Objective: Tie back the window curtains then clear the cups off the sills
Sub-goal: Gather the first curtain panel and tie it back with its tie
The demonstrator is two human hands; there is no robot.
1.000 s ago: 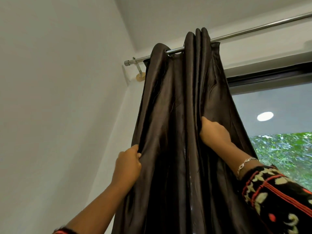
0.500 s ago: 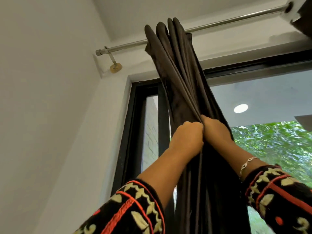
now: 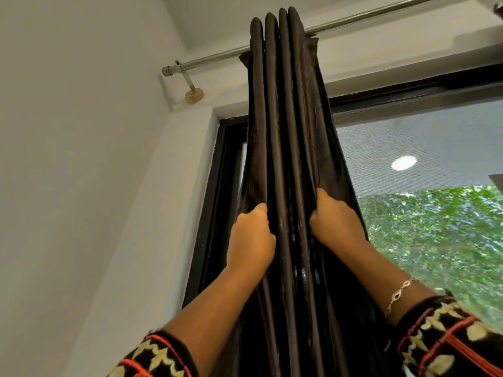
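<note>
A dark brown curtain (image 3: 285, 131) is hanging from a metal rod (image 3: 217, 57), gathered into tight upright folds in front of the left part of a black-framed window (image 3: 217, 202). The left hand (image 3: 251, 238) is gripping the folds on the bundle's left side, and the right hand (image 3: 336, 221) is gripping those on its right side, slightly higher. The two hands are staying apart, with the curtain's middle folds running between them. Their fingers are tucked behind the cloth, so they only seem to be curled around it. Both arms are reaching upward, and patterned black, cream and red sleeves (image 3: 446, 341) are showing at the bottom edge. A thin silver bracelet (image 3: 400, 295) is sitting on the right wrist. The rod's end is resting in a bracket (image 3: 193, 94) fixed near the corner of the white wall (image 3: 81, 159). Green foliage (image 3: 435, 235) is showing through the glass to the right.
</note>
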